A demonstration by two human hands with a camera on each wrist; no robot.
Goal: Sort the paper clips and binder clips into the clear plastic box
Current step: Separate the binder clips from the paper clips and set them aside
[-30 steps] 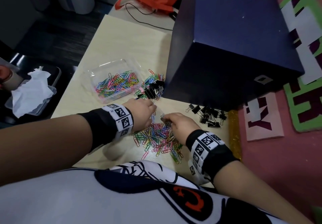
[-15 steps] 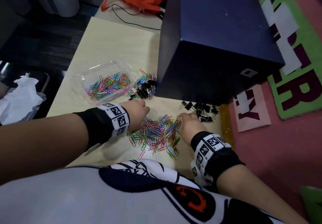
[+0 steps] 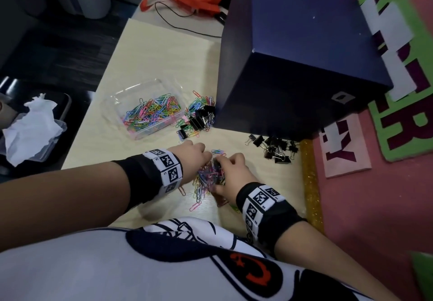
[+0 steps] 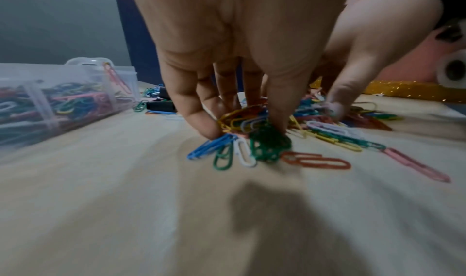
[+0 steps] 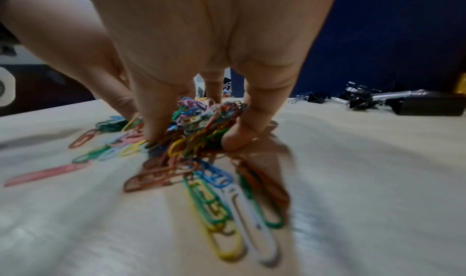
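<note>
A heap of coloured paper clips (image 3: 209, 176) lies on the pale table near its front edge. My left hand (image 3: 201, 157) and my right hand (image 3: 220, 162) close in on it from both sides. In the left wrist view my left hand (image 4: 242, 129) has its fingers curled down round a clump of clips (image 4: 262, 141). My right hand (image 5: 194, 135) grips a tangled bunch (image 5: 201, 121) between fingers and thumb. The clear plastic box (image 3: 112, 99) stands further back on the left and holds many coloured clips. Black binder clips (image 3: 274, 148) lie to the right.
A big dark blue box (image 3: 293, 66) fills the right of the table. A mixed pile of binder and paper clips (image 3: 199, 119) lies against its corner beside the clear box. A gold glitter strip (image 3: 309, 178) runs along the right edge. Loose clips (image 3: 195, 205) lie nearer me.
My two hands have come together from the sides of the heap. The spread clips are now bunched into a tight clump between them. The right hand came back from the binder clips.
</note>
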